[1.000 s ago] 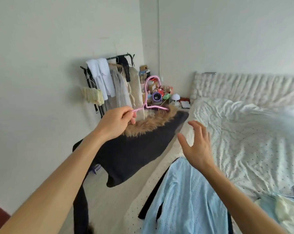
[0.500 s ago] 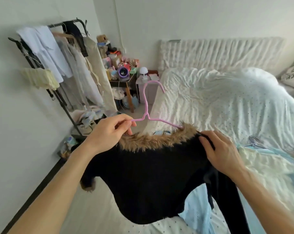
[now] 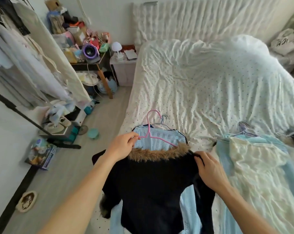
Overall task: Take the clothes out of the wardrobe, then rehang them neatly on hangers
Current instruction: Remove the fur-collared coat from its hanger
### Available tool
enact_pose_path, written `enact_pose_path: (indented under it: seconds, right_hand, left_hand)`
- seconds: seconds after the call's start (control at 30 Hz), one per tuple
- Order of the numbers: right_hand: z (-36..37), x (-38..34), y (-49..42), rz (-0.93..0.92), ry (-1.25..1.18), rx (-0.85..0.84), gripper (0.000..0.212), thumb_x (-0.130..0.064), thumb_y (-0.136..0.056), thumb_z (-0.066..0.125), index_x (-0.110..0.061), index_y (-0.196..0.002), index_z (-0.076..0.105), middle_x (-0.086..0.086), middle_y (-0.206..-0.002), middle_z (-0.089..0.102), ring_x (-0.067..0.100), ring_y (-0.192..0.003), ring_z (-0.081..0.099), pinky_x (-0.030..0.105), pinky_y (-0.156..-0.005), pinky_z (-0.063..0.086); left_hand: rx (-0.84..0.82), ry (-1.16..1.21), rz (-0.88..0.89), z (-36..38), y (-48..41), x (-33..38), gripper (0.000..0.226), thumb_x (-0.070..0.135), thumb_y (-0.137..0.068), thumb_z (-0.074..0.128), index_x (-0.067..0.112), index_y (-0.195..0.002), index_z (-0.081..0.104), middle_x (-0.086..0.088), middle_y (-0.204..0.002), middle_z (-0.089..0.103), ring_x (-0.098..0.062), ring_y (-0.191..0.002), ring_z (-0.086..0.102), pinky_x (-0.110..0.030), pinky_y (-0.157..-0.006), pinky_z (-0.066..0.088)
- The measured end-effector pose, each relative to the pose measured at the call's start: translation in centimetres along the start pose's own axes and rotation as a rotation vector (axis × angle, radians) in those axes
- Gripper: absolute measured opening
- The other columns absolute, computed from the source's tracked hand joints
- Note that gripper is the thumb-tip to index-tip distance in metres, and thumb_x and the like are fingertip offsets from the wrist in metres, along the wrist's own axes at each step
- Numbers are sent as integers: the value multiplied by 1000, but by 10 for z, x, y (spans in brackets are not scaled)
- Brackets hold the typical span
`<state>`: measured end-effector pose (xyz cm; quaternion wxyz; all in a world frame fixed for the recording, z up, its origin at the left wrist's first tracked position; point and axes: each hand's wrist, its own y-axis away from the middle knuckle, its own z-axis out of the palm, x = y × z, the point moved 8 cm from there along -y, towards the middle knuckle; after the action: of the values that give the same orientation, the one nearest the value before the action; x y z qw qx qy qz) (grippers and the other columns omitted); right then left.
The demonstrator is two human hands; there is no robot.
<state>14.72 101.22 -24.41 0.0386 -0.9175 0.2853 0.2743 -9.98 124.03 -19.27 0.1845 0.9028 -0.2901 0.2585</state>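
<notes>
Bed [image 3: 210,81]: it has a white sheet with little dots and fills the right side of the room.
Black top [image 3: 151,183]: it has a brown furry collar and is held over a blue knit top [image 3: 159,139] at the near end of the bed.
Pink hanger [image 3: 149,130]: one arm goes under the furry collar.
Left hand [image 3: 122,146]: pinches the hanger's bare arm.
Right hand [image 3: 208,168]: grips the black top's shoulder.
Rack [image 3: 25,48]: pale clothes hang at the left.
Desk [image 3: 92,65]: full of small things.
</notes>
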Motion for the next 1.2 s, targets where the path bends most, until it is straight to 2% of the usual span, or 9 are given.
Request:
enact_pose_path:
  seconds: [0.1,0.2,0.3,0.47,0.6,0.8,0.97,1.1,1.2]
  right_hand:
    - [27,17,-39,51,-38,-70,26,-36,-104,41,-29,-123,56,-5,-117,60,22,-106,60,37,-82,47]
    - [52,33,-69,118,-119,-95,27,-33,-103,44,-24,-125,58,-2,-119,59,23,-109,58,36,-87,46]
    - [79,53,-97,185,-132,-130,29,-30,-104,44,-20,-127,56,1,-122,58,25,-112,57,38,-92,46]
    - [117,93,-138,346,-149,-159,23,-29,-104,40,-19,-116,57,0,-111,55,26,-105,57,37,-84,42]
    - [148,125,-162,450,-164,-103,23,-28,-104,41,-20,-115,58,-1,-109,54,18,-98,51,34,-83,38]
    - [208,166,-191,584,-139,-41,25,-29,-103,42,-17,-115,60,6,-115,61,27,-107,55,37,-88,42]
    - [230,181,-224,639,-151,80,30,-32,-104,41,-16,-120,61,5,-118,60,25,-110,55,37,-92,40]
    - [244,198,-246,669,-148,115,31,-33,-103,42,-23,-124,62,3,-120,61,24,-111,56,37,-91,42]
    - [263,202,-249,624,-148,43,38,-37,-103,40,-32,-138,55,4,-136,57,28,-125,51,39,-105,39]
  left_hand:
    - [2,-83,1,9,-56,-9,26,35,-106,42,31,-111,67,11,-85,64,-8,-76,58,-32,-66,46]
    - [-14,-169,-16,24,-104,-21,26,37,-106,41,32,-113,66,11,-99,65,-13,-89,60,-32,-69,47]
    - [-2,-265,-32,42,-149,-36,27,38,-107,38,29,-113,62,8,-101,65,-14,-88,59,-34,-69,48]
    - [15,-323,-42,83,-216,-71,28,36,-107,34,27,-112,60,7,-98,63,-18,-87,59,-33,-63,44]
    - [-10,-319,-2,138,-261,-99,29,34,-107,35,24,-116,61,3,-108,67,-23,-95,62,-41,-77,52]
    - [11,-445,81,210,-326,-141,30,37,-107,33,27,-113,61,2,-99,68,-25,-88,64,-41,-75,51]
    - [82,-569,92,237,-369,-152,28,33,-108,36,19,-114,59,-3,-106,65,-28,-96,60,-41,-80,41]
    - [112,-494,53,257,-389,-164,25,28,-106,39,16,-116,59,-6,-117,62,-30,-104,58,-44,-82,44]
    - [121,-393,22,281,-384,-186,34,27,-106,38,18,-134,55,-6,-137,56,-31,-124,54,-48,-96,45]
